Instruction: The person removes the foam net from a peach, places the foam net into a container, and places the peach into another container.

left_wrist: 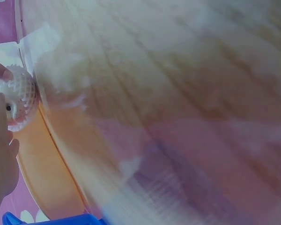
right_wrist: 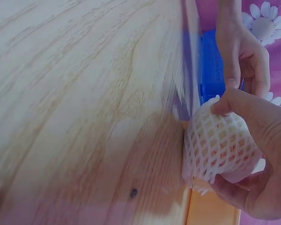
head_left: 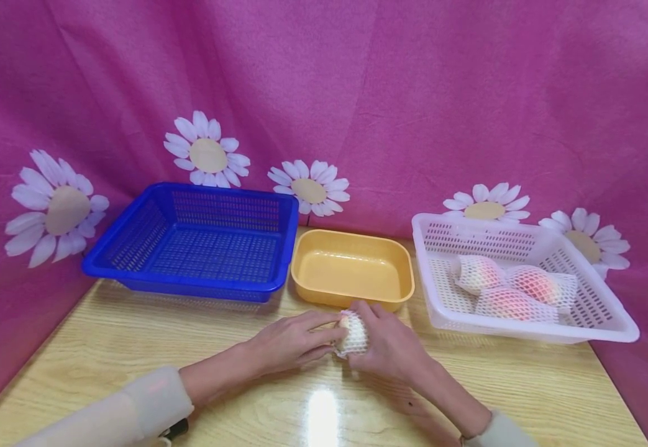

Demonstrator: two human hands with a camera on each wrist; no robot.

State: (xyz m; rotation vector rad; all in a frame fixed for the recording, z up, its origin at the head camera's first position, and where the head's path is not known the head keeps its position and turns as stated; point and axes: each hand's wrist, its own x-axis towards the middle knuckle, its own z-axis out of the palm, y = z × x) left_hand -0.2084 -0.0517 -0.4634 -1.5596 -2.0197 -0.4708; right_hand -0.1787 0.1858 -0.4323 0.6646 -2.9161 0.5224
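Note:
A pink-and-cream fruit, peach-like, sits in a white foam net [right_wrist: 220, 145], low over the table just before the yellow tub. My right hand [head_left: 387, 344] grips it from the right side, thumb on top and fingers beneath in the right wrist view. From the left, my left hand [head_left: 296, 340] reaches in with thumb and fingers at the net's open end, pinching its edge. A dark spot on the fruit [left_wrist: 9, 115] shows through that end in the left wrist view. My left fingertips are partly hidden behind the right thumb in the right wrist view.
The yellow tub [head_left: 351, 298] stands behind the hands. A blue basket [head_left: 189, 285] is at the left, a white basket [head_left: 441, 320] at the right with three netted fruits [head_left: 516, 305] inside. Behind them hangs a pink flowered cloth [head_left: 324, 74].

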